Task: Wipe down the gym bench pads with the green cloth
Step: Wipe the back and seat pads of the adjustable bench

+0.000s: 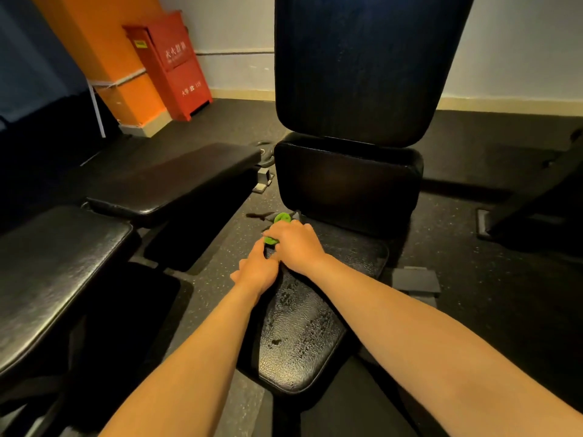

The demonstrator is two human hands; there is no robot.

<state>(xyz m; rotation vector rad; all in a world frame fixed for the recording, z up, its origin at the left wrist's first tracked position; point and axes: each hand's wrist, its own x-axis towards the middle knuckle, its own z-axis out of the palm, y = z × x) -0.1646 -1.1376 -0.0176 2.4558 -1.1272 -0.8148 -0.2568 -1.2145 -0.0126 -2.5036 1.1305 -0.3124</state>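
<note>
Right hand [295, 244] clamps the bunched green cloth [281, 218] at the far left corner of the seat pad [303, 335], which stretches nearward from it. Left hand [257, 269] lies just beside, grip unclear.

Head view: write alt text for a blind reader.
A right hand holds a bunched green cloth at the far end of a black seat pad, before the upright backrest; the left hand grips the pad's left edge.
</note>
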